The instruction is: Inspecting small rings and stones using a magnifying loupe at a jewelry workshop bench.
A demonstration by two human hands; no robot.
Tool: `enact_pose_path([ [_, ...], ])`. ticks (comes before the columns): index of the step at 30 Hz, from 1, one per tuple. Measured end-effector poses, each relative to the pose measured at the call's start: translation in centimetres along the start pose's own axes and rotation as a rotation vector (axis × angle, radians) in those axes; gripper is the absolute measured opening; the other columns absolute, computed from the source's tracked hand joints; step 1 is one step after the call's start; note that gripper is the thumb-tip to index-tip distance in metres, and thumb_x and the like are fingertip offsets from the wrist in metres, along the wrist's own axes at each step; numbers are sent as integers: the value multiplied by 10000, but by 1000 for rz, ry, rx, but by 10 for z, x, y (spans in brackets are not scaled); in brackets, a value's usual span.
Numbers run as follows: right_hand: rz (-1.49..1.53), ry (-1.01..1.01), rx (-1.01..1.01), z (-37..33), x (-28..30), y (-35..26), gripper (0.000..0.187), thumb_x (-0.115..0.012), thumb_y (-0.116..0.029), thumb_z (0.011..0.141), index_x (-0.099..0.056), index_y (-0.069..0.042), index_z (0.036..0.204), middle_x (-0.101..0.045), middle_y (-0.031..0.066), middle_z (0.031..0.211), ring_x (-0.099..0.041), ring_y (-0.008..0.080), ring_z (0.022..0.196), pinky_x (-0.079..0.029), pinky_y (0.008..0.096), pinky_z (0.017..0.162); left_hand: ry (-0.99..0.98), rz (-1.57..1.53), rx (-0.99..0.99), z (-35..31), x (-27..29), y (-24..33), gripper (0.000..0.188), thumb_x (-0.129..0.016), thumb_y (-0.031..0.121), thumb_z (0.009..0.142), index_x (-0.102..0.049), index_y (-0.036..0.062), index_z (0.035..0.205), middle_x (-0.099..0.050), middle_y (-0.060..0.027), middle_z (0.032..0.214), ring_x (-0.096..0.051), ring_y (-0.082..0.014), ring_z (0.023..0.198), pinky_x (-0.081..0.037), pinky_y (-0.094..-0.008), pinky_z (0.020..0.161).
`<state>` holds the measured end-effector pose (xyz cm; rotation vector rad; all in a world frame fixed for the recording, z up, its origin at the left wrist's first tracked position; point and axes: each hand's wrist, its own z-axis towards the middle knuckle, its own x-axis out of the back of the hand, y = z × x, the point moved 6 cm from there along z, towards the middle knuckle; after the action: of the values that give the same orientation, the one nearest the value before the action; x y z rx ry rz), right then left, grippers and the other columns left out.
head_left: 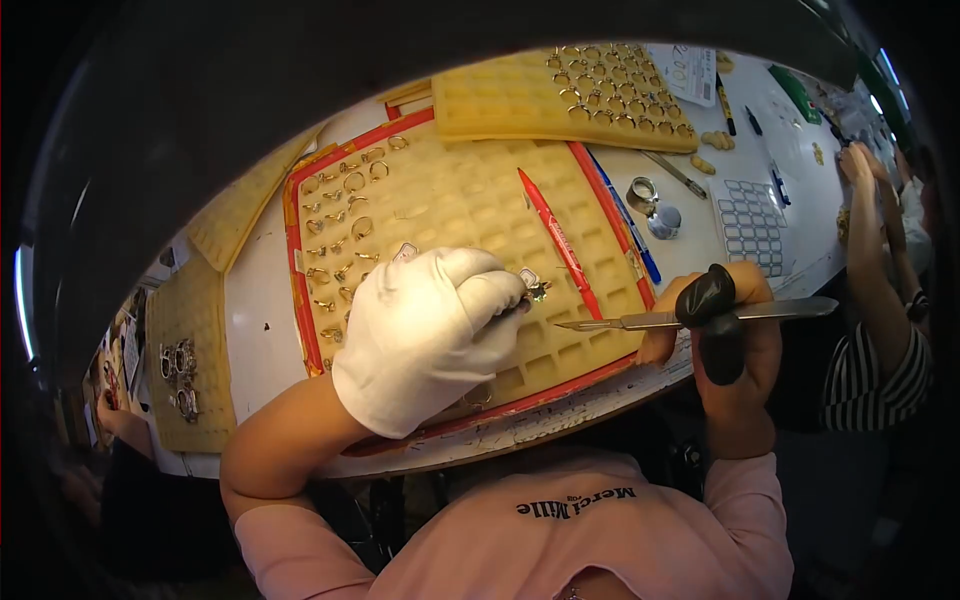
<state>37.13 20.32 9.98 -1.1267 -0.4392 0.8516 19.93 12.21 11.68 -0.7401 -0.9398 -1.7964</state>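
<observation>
My left hand point(425, 325), in a white glove, is closed over the yellow compartment tray point(470, 185). It pinches a small shiny ring point(540, 292) with a pale tag beside it; most of the band is hidden by the fingers. My right hand point(740, 340) wears black finger covers and grips a scalpel point(650, 321) by its slim metal handle. The blade points left toward the ring, and a gap separates the two. Several rings point(355, 182) stand in the tray's left compartments. A red marker point(560, 245) lies across the tray to the right of my left hand.
Behind, a second yellow tray point(490, 95) holds many rings. A blue pen point(628, 222) lies along the red-edged tray's right side. Farther right are a small metal-lidded jar point(662, 220) and a label sheet point(752, 225). Another person's arm point(870, 240) reaches in at right.
</observation>
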Motion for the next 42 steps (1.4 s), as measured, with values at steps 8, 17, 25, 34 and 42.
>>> enact_pose_path([
  [8,-540,-141,537,7,-26,-15,269,-658,-41,740,-492,-34,951,-579,82,687,-544,222,526,-433,313,458,-21,23,-12,-2,-2,0,239,-708,-3,607,-567,81,781,-606,-55,772,-589,-262,648,-450,-359,558],
  [17,-624,-102,383,8,-29,0,287,-542,-304,884,-471,-76,724,-582,78,669,-549,253,565,-429,348,524,-66,-7,-8,0,-3,1,210,-710,7,604,-578,78,752,-604,-60,765,-587,-262,626,-448,-367,529],
  [25,-596,-77,391,9,-30,-2,249,-540,-283,882,-473,-70,773,-580,88,678,-546,259,565,-421,346,521,-44,-18,-38,-1,-2,3,268,-723,8,604,-557,87,799,-600,-54,769,-581,-255,618,-436,-363,523],
  [34,-598,-126,572,12,-30,-5,245,-651,-124,803,-477,-22,943,-564,86,662,-530,213,490,-417,310,422,-53,0,-46,0,-2,4,271,-724,-4,599,-567,75,805,-601,-62,774,-582,-259,629,-441,-351,531],
  [42,-622,-184,478,11,-32,-3,196,-538,-194,878,-425,-76,987,-581,95,741,-561,254,576,-446,352,522,-88,12,-50,0,-2,5,266,-718,1,610,-579,74,824,-600,-65,782,-591,-261,653,-455,-362,549],
])
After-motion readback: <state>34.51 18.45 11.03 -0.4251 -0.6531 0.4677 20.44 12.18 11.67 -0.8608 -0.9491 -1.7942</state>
